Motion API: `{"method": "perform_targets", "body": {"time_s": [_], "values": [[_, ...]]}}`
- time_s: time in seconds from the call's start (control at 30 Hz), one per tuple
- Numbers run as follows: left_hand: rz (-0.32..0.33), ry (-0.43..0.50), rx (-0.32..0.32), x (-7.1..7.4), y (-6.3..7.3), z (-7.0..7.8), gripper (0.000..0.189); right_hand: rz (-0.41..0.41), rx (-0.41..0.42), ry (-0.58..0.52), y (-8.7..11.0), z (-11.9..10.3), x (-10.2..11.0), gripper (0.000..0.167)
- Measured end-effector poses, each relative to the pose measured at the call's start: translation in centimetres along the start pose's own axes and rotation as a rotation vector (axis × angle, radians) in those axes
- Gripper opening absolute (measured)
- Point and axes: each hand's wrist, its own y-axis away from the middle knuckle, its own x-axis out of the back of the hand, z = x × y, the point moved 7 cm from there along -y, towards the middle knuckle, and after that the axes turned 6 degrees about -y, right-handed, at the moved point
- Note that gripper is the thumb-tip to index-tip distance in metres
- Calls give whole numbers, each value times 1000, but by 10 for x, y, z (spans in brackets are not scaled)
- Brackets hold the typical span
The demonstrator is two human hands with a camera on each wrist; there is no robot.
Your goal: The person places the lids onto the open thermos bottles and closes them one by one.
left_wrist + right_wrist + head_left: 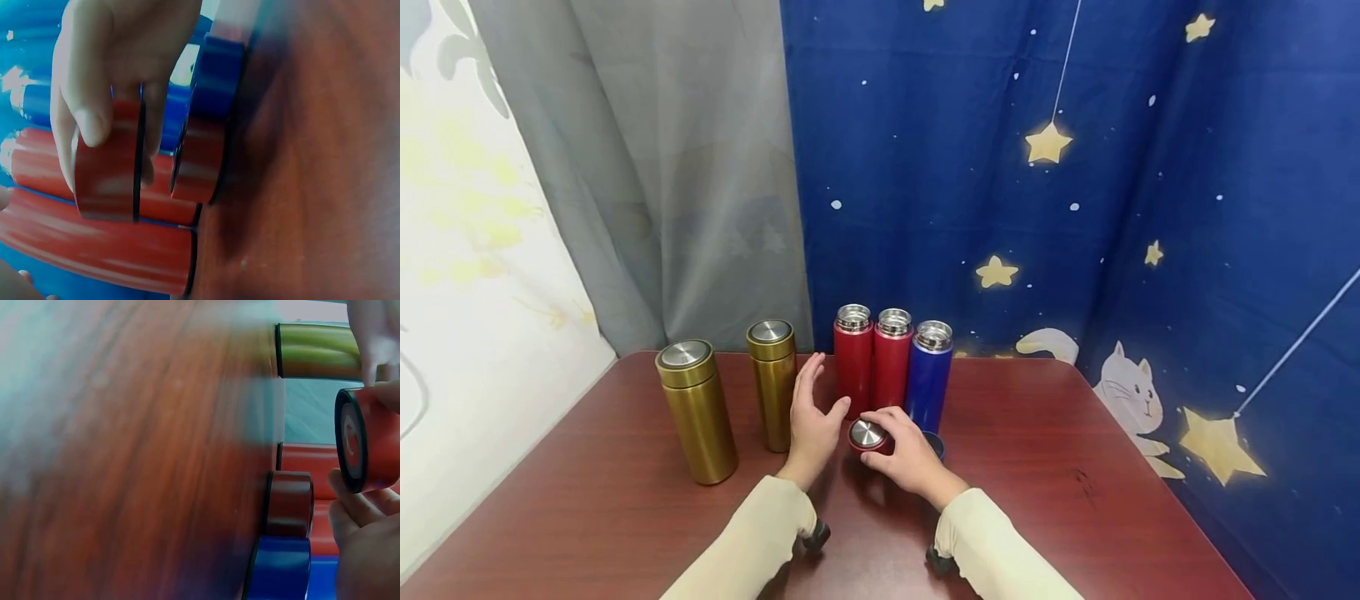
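My right hand (906, 450) pinches a red bottle lid (867, 433) with a brushed steel top, thumb on one side and fingers on the other. In the right wrist view this lid (375, 440) hangs above the table, its hollow underside showing. My left hand (814, 425) is held upright with fingers extended, beside the lid and holding nothing. Two lidless red bottles (853, 367) (891, 371) and a lidless blue bottle (929, 379) stand in a row just behind the hands. On the table lie another red lid (201, 159) and a blue lid (219, 75), side by side.
Two gold bottles (700, 425) (775, 400) with lids on stand to the left, the slimmer one close to my left hand. The reddish-brown table (1037, 500) reaches back to a grey curtain (715, 167) and a blue star-patterned curtain (925, 183).
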Motion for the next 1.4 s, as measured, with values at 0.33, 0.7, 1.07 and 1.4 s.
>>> {"method": "perform_targets", "body": {"time_s": [0.33,0.7,1.07,1.4], "values": [[-109,0,170,-26,-38,-65,83,46,24,-69,1,1,7,51],[-223,-53,262,-39,-55,-90,85,95,41,-103,3,-1,12,51],[-228,-64,297,-45,-51,-98,76,172,52,-155,5,-1,19,45],[-178,-188,281,-42,-42,-84,73,265,86,-154,5,-2,24,46]]}}
